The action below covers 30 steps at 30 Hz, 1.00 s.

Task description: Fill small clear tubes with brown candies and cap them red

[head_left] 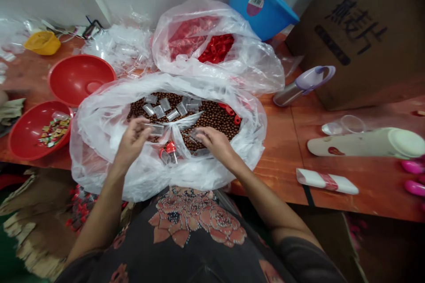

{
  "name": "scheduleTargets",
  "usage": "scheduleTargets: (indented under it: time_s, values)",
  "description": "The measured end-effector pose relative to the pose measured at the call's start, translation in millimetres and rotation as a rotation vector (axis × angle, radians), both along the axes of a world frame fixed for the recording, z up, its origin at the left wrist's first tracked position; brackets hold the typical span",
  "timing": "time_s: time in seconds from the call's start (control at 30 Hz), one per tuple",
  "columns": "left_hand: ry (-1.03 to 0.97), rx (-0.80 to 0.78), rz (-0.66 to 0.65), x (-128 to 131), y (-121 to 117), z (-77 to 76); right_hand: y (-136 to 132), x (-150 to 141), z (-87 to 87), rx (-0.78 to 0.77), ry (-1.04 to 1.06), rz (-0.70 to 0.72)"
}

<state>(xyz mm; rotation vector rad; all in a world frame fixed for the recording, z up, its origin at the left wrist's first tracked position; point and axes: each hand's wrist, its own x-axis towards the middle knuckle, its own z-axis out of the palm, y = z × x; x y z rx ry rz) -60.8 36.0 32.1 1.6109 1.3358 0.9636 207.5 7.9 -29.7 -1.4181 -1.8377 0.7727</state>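
Note:
Over a wide open plastic bag of small brown balls, both my hands are at work. My left hand pinches a small clear plastic container at the bag's left side. On the right, my right hand has its fingers closed low over the balls, around a clear container that is partly hidden and blurred. Several loose clear containers lie on the balls. Red caps sit at the right edge. Red-capped containers rest on the plastic near me.
Behind stands a bag of red caps beside a blue bucket. Red bowls are at left, one with small colourful pieces. A purple-lidded bottle, a pale thermos, a tissue pack and a cardboard box are at right.

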Motion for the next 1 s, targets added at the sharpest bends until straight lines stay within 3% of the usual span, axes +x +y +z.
scheduleTargets:
  time_s: [0.13,0.3,0.43,0.6,0.83,1.0]
  values:
    - [0.243,-0.028,-0.311,34.8,-4.8,-11.0,25.2,3.2,3.1,0.157,0.097,-0.047]
    - [0.238,-0.161,-0.506,81.3,3.9,-41.6,39.1,55.6,-16.2,0.189,-0.143,-0.267]
    - [0.195,-0.341,-0.430,108.5,34.0,-71.8,33.3,88.6,-26.7,0.129,-0.355,-0.434]
    - [0.186,-0.459,-0.339,140.8,64.2,-93.6,33.4,91.4,-25.3,0.098,-0.457,-0.396]
    - [-0.093,-0.420,-0.161,174.7,62.6,-105.9,39.7,89.5,-23.7,0.024,-0.403,-0.332]
    - [-0.295,-0.409,-0.128,186.9,56.9,-113.9,40.6,90.1,-24.1,-0.020,-0.349,-0.363]
